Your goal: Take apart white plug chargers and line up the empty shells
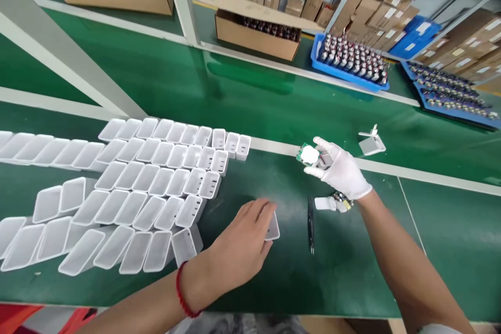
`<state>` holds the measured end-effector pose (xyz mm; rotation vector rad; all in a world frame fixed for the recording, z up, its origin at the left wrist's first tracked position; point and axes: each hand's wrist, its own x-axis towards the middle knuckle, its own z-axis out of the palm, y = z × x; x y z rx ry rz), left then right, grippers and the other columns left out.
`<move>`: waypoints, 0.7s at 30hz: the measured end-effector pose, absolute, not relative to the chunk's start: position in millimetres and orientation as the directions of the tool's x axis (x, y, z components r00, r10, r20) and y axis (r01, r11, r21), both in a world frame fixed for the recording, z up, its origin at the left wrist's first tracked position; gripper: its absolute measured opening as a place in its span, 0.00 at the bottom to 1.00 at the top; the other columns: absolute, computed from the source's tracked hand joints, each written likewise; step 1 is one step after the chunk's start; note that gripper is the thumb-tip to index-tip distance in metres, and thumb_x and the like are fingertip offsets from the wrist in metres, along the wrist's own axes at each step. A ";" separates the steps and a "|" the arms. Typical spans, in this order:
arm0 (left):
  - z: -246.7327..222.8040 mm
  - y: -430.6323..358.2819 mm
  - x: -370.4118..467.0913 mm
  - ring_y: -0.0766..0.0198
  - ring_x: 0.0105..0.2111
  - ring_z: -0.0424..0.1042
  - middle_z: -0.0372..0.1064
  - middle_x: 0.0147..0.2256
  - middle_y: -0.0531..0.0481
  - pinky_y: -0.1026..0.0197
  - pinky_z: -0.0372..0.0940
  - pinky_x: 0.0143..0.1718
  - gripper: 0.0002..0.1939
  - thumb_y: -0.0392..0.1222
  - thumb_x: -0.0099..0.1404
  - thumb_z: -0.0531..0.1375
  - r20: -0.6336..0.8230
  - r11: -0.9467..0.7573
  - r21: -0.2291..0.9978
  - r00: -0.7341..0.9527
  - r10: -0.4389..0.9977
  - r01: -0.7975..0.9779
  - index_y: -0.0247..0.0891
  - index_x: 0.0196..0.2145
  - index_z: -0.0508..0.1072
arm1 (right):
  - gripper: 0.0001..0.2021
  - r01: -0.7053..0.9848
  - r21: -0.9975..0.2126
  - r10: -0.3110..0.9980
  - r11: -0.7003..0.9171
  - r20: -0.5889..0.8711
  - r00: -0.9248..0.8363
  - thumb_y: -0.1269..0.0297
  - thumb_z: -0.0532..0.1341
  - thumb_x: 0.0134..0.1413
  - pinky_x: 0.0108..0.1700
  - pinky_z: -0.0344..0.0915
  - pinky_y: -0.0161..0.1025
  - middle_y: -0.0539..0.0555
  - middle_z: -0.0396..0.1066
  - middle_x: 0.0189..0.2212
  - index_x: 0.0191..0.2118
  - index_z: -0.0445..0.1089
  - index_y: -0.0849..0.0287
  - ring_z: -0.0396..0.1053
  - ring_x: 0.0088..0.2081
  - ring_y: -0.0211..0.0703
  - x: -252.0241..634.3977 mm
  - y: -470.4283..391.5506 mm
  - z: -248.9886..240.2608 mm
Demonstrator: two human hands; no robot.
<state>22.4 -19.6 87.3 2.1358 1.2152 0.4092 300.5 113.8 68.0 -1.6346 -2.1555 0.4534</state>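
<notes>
My bare left hand (pixel 240 248) is closed around a small white plastic case (pixel 273 227), most of which the fingers hide. On my right hand (pixel 342 169) is a white glove, and its fingers grip a green circuit board (pixel 301 155) with a white pad on top. Below that hand lie a white plastic piece (pixel 324 203) and a small electronic assembly (pixel 343 201) with a yellow part. Black tweezers (pixel 311 224) rest on the green table between my hands. Rows of open white plastic cases (pixel 148 177) stand to the left of my left hand.
Beyond the white strip lies a white piece with plug pins (pixel 372 143). At the back are an open cardboard box (pixel 256 36) of parts, a blue tray (pixel 352 81) of small units and another blue tray (pixel 450 102). A white post (pixel 70 47) rises at left.
</notes>
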 end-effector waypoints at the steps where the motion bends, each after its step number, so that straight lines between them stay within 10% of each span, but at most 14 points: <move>1: 78.7 -28.6 23.1 0.49 0.55 0.69 0.65 0.54 0.40 0.47 0.70 0.54 0.27 0.28 0.59 0.61 -0.060 -0.318 0.679 0.482 0.874 0.661 0.41 0.54 0.59 | 0.38 0.789 -0.538 0.955 0.296 0.141 -0.261 0.53 0.73 0.40 0.48 0.71 0.50 0.57 0.73 0.46 0.59 0.65 0.55 0.74 0.45 0.53 294.7 95.3 71.9; 6: 36.1 -49.7 26.1 0.49 0.57 0.66 0.63 0.56 0.39 0.45 0.67 0.56 0.32 0.35 0.58 0.67 -0.068 -0.134 0.753 0.280 0.958 0.644 0.41 0.55 0.56 | 0.28 0.698 -0.469 0.832 0.542 0.178 -0.526 0.50 0.73 0.40 0.40 0.70 0.50 0.56 0.73 0.38 0.47 0.72 0.56 0.72 0.37 0.51 268.8 21.9 89.3; 21: 17.9 -46.3 15.8 0.53 0.53 0.70 0.69 0.51 0.44 0.49 0.67 0.54 0.30 0.39 0.58 0.68 0.077 -0.249 0.829 0.338 0.938 0.502 0.42 0.54 0.60 | 0.28 0.648 -0.159 0.666 0.745 0.229 -0.709 0.55 0.70 0.50 0.52 0.64 0.58 0.59 0.74 0.40 0.55 0.67 0.59 0.70 0.43 0.55 230.8 -18.1 110.7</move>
